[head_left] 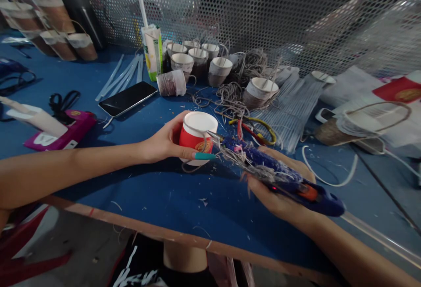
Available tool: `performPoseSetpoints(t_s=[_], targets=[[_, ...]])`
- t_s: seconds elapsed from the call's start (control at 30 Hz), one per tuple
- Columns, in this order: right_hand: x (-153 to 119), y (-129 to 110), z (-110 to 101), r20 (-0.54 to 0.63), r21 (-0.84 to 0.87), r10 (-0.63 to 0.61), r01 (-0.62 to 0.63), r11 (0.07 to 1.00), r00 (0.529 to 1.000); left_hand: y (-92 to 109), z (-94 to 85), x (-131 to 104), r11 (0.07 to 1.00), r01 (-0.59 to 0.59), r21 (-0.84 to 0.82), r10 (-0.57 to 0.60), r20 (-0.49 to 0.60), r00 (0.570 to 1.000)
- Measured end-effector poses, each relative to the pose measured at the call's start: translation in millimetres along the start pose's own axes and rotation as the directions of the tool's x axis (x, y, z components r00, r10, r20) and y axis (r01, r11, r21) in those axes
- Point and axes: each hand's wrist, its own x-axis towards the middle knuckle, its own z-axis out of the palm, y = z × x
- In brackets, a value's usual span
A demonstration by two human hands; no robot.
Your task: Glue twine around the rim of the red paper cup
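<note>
My left hand is wrapped around a red and white paper cup, holding it upright above the blue table. Its thumb, with a long teal nail, lies across the cup's front. A grey cord loops around the cup near its base and rim. In my right hand is a blue glue gun, covered in wispy glue strands and fluff. The gun's nozzle points left and sits at the cup's right rim; whether it touches is hard to tell. A clear glue stick sticks out of the gun's back.
Several cord-wrapped cups stand at the back beside tangled grey cord. Clear glue sticks lie in a heap on the right. A phone, a drink carton and a purple packet are on the left. Perforated metal mesh rises behind.
</note>
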Motion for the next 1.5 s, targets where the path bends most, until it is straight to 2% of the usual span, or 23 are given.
performPoseSetpoints(t_s=[0.2, 0.7, 1.07, 1.33, 1.5], targets=[[-4, 4, 3, -0.038, 0.034, -0.004, 0.005, 0.999, 0.999, -1, -1.0, 0, 1.000, 0.007, -0.002, -0.007, 0.000, 1.000], [1, -2, -1, -0.025, -0.016, 0.031, -0.031, 0.999, 0.999, -1, -1.1, -1, 0.997, 0.034, -0.073, -0.034, -0.006, 0.999], [1, 0, 1, -0.063, -0.009, -0.021, 0.020, 1.000, 0.998, 1, -0.8, -2, 0.993, 0.047, -0.104, -0.048, -0.004, 0.999], [2, -2, -1, -0.043, 0.009, 0.031, -0.030, 1.000, 0.999, 0, -2.0, -3, 0.992, 0.060, -0.113, -0.059, 0.015, 0.998], [-8, 9, 4, -0.021, 0.049, 0.097, -0.096, 0.994, 0.995, 0, -2.9, -3, 0.993, 0.057, -0.107, -0.055, 0.025, 0.998]])
